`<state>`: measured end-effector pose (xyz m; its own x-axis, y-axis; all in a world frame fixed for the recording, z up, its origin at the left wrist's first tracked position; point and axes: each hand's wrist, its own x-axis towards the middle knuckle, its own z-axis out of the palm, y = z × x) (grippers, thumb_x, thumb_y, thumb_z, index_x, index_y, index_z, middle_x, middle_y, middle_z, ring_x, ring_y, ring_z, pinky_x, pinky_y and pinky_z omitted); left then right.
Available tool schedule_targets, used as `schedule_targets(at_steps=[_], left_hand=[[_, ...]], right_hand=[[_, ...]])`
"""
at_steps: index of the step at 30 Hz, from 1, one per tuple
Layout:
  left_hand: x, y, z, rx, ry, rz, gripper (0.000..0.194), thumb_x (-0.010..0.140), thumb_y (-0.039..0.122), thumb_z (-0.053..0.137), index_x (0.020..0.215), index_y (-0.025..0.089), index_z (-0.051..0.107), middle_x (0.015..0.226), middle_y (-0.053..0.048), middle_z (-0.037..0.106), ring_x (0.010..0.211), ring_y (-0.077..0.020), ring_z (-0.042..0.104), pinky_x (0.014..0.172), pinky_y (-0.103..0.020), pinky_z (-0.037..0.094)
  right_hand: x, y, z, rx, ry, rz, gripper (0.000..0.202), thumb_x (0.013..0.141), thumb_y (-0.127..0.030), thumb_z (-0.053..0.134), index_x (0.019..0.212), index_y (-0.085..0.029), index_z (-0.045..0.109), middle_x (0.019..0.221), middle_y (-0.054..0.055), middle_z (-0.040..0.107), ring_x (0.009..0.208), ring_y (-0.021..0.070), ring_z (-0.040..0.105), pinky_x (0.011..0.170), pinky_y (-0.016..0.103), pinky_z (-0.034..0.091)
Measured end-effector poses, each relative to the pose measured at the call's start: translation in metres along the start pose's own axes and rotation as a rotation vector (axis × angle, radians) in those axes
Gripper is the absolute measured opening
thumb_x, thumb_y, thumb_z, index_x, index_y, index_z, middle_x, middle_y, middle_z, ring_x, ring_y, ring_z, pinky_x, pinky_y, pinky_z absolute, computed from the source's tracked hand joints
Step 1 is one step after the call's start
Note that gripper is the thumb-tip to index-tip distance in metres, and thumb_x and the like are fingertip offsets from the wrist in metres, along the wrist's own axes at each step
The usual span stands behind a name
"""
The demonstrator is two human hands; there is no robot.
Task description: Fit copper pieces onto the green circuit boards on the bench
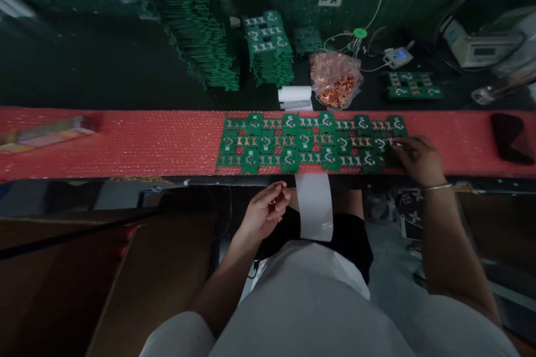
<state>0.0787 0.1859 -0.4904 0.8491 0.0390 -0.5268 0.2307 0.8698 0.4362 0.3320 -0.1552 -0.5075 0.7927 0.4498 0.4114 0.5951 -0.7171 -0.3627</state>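
A row of green circuit boards (268,142) lies on the red bubble wrap, with small copper pieces (285,141) on several of them. My right hand (421,160) is over the row's right end, its thumb and fingers pinched together at a board's surface. Whatever sits between those fingertips is too small to make out. Below the table's front edge, my left hand (267,209) is curled palm up, away from the boards. Coppery glints show among its fingers, so it holds some small copper pieces, partly hidden.
Behind the bubble wrap (167,145) stand tall board stacks (201,28), a shorter stack (270,53) and a clear bag of copper pieces (337,81). More boards (412,85) lie at the back right. A dark pouch-like object (511,138) rests far right; a white strip (315,206) hangs over the edge.
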Motion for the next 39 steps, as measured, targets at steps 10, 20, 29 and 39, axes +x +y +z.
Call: schedule_targets(at_steps=[10, 20, 29, 39], left_hand=[[0.019, -0.033, 0.033, 0.098, -0.012, -0.007, 0.028, 0.065, 0.016, 0.071, 0.089, 0.012, 0.059, 0.075, -0.004, 0.062, 0.053, -0.0066, 0.045, 0.036, -0.015, 0.017], [0.023, -0.056, 0.066, 0.210, -0.057, -0.017, 0.033, 0.070, 0.031, 0.082, 0.085, 0.012, 0.061, 0.071, -0.005, 0.065, 0.046, -0.0047, 0.042, 0.038, -0.018, 0.017], [0.030, -0.063, 0.070, 0.281, -0.080, -0.006, 0.037, 0.072, 0.037, 0.078, 0.092, 0.008, 0.068, 0.070, -0.005, 0.065, 0.044, -0.0050, 0.041, 0.039, -0.020, 0.012], [0.048, -0.058, 0.083, 0.418, -0.325, 0.071, 0.042, 0.081, 0.044, 0.068, 0.104, 0.009, 0.068, 0.077, -0.009, 0.069, 0.043, -0.0059, 0.040, 0.042, -0.023, 0.017]], right_hand=[[0.015, 0.057, -0.010, 0.059, -0.141, -0.093, 0.034, 0.091, -0.050, 0.056, 0.098, -0.021, 0.072, 0.092, 0.013, 0.065, 0.087, 0.0256, 0.061, 0.084, 0.040, 0.049], [0.025, 0.071, -0.009, -0.069, -0.251, -0.221, 0.035, 0.095, -0.045, 0.046, 0.106, -0.023, 0.071, 0.095, 0.011, 0.063, 0.093, 0.0281, 0.059, 0.086, 0.047, 0.050], [0.026, 0.062, -0.011, -0.216, -0.299, -0.345, 0.029, 0.095, -0.028, 0.046, 0.105, -0.020, 0.072, 0.098, 0.012, 0.067, 0.089, 0.0257, 0.058, 0.083, 0.041, 0.047], [0.001, -0.012, -0.024, -0.086, -0.169, -0.205, 0.032, 0.097, -0.031, 0.045, 0.115, -0.015, 0.067, 0.106, 0.015, 0.066, 0.097, 0.0276, 0.062, 0.083, 0.044, 0.051]])
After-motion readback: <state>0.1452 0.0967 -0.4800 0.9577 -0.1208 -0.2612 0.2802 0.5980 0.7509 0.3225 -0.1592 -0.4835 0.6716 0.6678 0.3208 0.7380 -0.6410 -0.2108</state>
